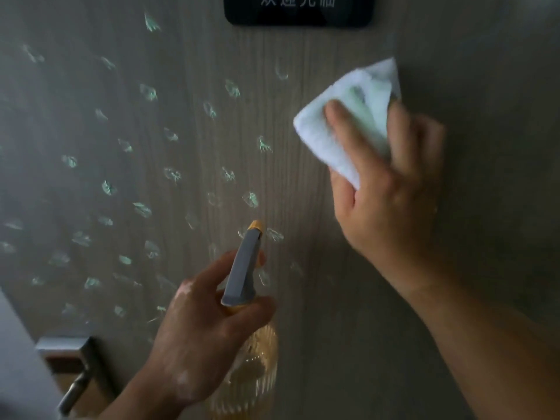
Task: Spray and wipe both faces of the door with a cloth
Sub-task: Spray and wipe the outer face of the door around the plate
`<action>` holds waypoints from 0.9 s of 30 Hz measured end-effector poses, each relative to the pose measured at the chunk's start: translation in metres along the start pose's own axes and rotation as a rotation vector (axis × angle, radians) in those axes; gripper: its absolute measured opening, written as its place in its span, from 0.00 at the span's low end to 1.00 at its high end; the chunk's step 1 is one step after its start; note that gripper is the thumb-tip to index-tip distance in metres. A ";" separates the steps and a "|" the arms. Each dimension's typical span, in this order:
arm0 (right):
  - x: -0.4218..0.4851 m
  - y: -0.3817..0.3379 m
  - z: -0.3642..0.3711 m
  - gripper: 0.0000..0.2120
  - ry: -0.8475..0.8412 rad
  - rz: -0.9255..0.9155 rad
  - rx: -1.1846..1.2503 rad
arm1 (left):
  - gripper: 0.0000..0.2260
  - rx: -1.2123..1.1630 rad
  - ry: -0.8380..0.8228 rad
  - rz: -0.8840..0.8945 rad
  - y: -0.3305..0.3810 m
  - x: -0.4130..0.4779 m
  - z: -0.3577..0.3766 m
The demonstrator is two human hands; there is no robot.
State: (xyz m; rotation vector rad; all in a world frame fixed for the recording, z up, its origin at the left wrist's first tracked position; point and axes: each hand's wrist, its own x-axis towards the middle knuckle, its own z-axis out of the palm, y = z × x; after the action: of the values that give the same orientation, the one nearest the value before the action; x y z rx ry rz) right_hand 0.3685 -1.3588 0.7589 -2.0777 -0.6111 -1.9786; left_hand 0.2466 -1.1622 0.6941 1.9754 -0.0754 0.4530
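Observation:
The door (91, 131) fills the view, a grey wood-grain face dotted with several pale green smears on its left and middle. My right hand (391, 189) presses a folded white cloth (351, 116) flat against the door at the upper right, fingers spread over the cloth and thumb tucked under its lower edge. My left hand (206, 325) grips a spray bottle (245, 268) low in the middle. The bottle has a grey and yellow head pointing up at the door and a ribbed clear body holding yellowish liquid.
A black sign (298, 10) with white characters is fixed to the door at the top. A metal door handle (75, 374) on its plate sits at the lower left, close to my left wrist. The door's edge runs along the far lower left.

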 end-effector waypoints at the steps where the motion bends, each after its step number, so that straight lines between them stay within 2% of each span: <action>1: -0.021 -0.002 0.000 0.22 -0.027 -0.028 0.017 | 0.21 -0.004 0.006 -0.003 -0.001 -0.001 0.001; 4: -0.104 -0.008 0.003 0.22 -0.162 -0.165 0.025 | 0.21 -0.009 0.025 -0.019 -0.005 -0.006 0.006; 8: -0.207 -0.016 0.004 0.18 -0.348 -0.336 0.091 | 0.17 0.016 0.004 -0.021 -0.006 -0.015 0.014; 12: -0.230 -0.004 0.004 0.21 -0.437 -0.522 0.114 | 0.18 0.036 0.038 -0.027 -0.011 -0.027 0.022; 14: -0.224 0.002 0.004 0.24 -0.456 -0.555 0.112 | 0.17 0.036 0.033 -0.030 -0.012 -0.034 0.026; 17: -0.192 0.000 0.003 0.25 -0.328 -0.420 0.099 | 0.16 0.019 0.017 -0.042 -0.015 -0.043 0.027; 22: -0.063 0.006 0.000 0.21 -0.080 -0.093 0.072 | 0.17 0.021 -0.003 -0.079 -0.016 -0.049 0.016; 25: -0.015 0.007 -0.001 0.23 -0.013 0.059 0.028 | 0.19 0.024 -0.008 -0.093 -0.016 -0.051 0.011; 27: -0.012 0.000 0.000 0.24 0.009 0.113 0.017 | 0.17 0.022 0.009 -0.092 -0.018 -0.053 0.007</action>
State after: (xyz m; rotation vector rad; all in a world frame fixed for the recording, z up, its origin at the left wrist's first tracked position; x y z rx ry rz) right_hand 0.3679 -1.3608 0.7466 -2.0446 -0.4956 -1.9134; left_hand 0.2044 -1.1687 0.6579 1.9895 0.0262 0.4041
